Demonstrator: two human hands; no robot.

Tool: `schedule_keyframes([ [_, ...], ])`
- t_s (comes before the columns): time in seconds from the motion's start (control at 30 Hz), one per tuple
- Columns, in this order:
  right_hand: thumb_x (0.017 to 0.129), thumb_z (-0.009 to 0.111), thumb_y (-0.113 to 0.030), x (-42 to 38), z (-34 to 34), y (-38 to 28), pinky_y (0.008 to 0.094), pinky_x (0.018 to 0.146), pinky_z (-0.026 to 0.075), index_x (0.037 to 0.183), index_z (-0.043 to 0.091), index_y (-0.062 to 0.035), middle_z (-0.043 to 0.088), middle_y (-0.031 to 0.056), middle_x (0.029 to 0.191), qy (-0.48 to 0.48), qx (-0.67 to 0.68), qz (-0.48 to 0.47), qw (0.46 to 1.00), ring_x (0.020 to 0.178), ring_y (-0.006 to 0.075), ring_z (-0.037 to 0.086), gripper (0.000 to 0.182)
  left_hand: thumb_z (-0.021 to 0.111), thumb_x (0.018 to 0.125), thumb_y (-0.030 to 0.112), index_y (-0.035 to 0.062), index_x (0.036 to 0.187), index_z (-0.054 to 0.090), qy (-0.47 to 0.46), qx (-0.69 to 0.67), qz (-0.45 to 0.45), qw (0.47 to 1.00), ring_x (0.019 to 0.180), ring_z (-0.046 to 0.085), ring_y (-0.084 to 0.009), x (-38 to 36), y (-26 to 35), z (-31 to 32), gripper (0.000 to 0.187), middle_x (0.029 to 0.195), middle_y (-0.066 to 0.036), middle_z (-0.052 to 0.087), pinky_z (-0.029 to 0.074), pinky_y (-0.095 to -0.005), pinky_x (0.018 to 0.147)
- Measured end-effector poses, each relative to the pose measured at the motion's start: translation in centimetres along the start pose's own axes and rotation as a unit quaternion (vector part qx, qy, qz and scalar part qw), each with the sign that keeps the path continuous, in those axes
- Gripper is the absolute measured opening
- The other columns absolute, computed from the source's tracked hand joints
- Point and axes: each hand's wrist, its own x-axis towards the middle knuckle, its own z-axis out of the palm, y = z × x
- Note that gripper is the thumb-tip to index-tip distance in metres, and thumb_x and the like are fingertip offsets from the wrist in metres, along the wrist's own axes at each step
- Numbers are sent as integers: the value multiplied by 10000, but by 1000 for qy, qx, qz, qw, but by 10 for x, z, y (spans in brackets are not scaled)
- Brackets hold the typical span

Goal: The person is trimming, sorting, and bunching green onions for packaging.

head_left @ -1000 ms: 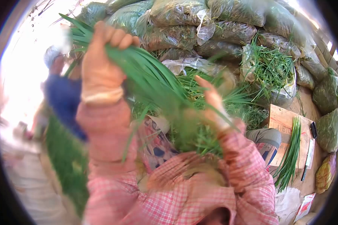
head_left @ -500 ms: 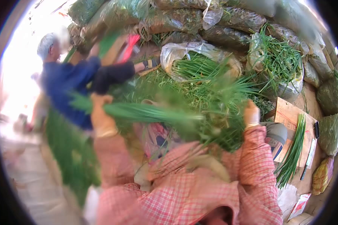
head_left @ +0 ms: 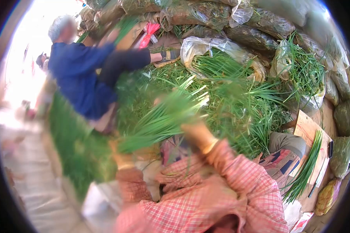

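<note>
A bunch of long green stalks (head_left: 155, 124) with pale ends pointing up and right lies across the space between my hands. My left hand (head_left: 120, 153), in an orange-tan glove, is closed round the leafy lower-left end of the bunch. Near the pale ends, my right hand (head_left: 197, 134), gloved alike, is blurred by motion beside a smear of green; its fingers cannot be made out. Loose green trimmings (head_left: 237, 108) are heaped beyond and to the right of my hands.
A person in dark blue (head_left: 79, 73) sits at the left, one sandalled foot (head_left: 169, 57) on the greens. Stacked filled bags (head_left: 198, 15) line the back. At right, a board (head_left: 301, 128) bears stalks (head_left: 307, 167) and a knife. An open plastic bag (head_left: 190, 46) holds stalks.
My right hand has moved left to the bunch. My left hand has come lower and a little right, and the bunch now slants, pale ends up. The view has shifted slightly.
</note>
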Motion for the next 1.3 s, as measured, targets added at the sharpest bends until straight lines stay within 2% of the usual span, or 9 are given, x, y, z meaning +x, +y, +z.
schedule_keyframes([
  [0.23,832,584,-234,-86,-45,-72,197,359,206,981,575,-60,404,-49,564,75,-93,179,977,404,47,317,229,422,884,475,79,853,491,94,329,108,933,806,503,-216,-17,-24,53,403,816,-66,527,421,-351,756],
  [0.6,907,478,-295,-160,-190,-116,209,316,127,811,542,-101,316,-80,489,335,171,-135,917,328,44,160,225,395,916,422,101,710,472,70,-29,-3,997,664,438,-163,7,-61,22,389,669,-20,458,402,-319,674],
  [0.7,876,518,-223,-152,-141,-126,202,332,222,901,598,-62,432,-43,570,290,-79,-162,940,369,51,279,182,402,914,419,96,710,473,121,1,16,993,665,443,-163,-9,-65,42,389,672,-23,469,408,-320,680],
  [0.77,798,598,-118,-127,-87,-108,217,436,393,1035,581,-41,602,46,799,278,-291,-17,915,519,110,486,249,413,909,421,94,714,473,95,1,18,995,674,450,-161,-6,-70,31,385,687,-26,482,409,-317,684],
  [0.87,679,686,-382,-93,-46,-58,346,635,467,942,604,-15,625,142,800,176,-548,-81,813,658,262,590,459,437,899,424,95,728,486,83,41,25,995,688,461,-155,-15,-65,38,374,706,-22,497,411,-309,692],
  [1.03,702,645,-372,-72,-72,-10,385,611,456,878,608,-38,600,184,723,160,-501,-67,848,654,333,583,379,464,891,412,108,762,518,84,15,48,995,686,457,-136,-9,-65,19,335,710,4,488,410,-298,687],
  [1.17,841,551,-148,-99,-141,-67,236,407,355,824,574,-80,512,0,614,379,-195,20,904,489,108,472,74,475,890,395,131,750,508,77,5,47,996,684,444,-120,-5,-67,0,301,700,16,468,404,-279,674],
  [1.2,877,540,-253,-108,-136,-80,184,383,270,826,578,-91,477,-50,615,386,-132,-51,912,476,28,398,174,470,892,395,129,757,511,76,6,51,996,685,443,-118,-4,-68,-1,301,697,17,464,403,-276,672],
  [1.3,783,630,-237,-94,-80,-101,240,574,450,893,575,-84,572,35,766,287,-331,-200,876,683,143,551,196,427,906,406,121,777,527,27,10,43,999,715,454,-128,-3,-70,-12,328,715,6,476,401,-292,694],
])
